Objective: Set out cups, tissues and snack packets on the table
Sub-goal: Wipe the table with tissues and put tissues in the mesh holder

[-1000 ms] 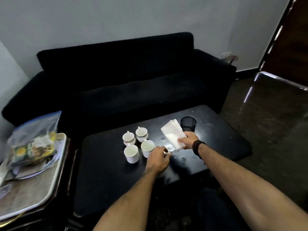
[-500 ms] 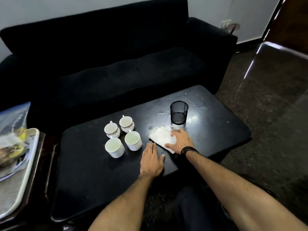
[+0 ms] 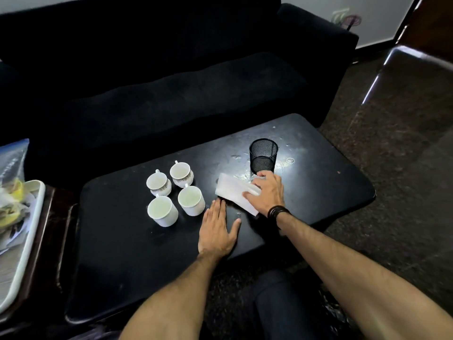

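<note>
Several white cups (image 3: pixel 175 193) stand grouped on the black low table (image 3: pixel 122 253), left of centre. A stack of white tissues (image 3: pixel 232 190) lies flat on the table to their right. My right hand (image 3: pixel 268 193) presses on the tissues with its fingers spread over them. My left hand (image 3: pixel 217 229) lies flat on the tabletop, fingers straight, just in front of the cups and left of the tissues. A black mesh cup (image 3: pixel 263 155) stands upright right behind the tissues. Snack packets in a clear bag (image 3: pixel 11 182) rest on a tray at the far left.
A white tray (image 3: pixel 27 241) sits on a side stand to the left of the table. A black sofa (image 3: pixel 159 82) runs along the table's far side. A dark glossy surface (image 3: pixel 416 77) is at the right. My knee (image 3: pixel 277 303) is under the table's front edge.
My right hand lowered the tissues from mid-air onto the table and now presses them flat. My left hand opened and flattened on the tabletop. The camera tilted down.
</note>
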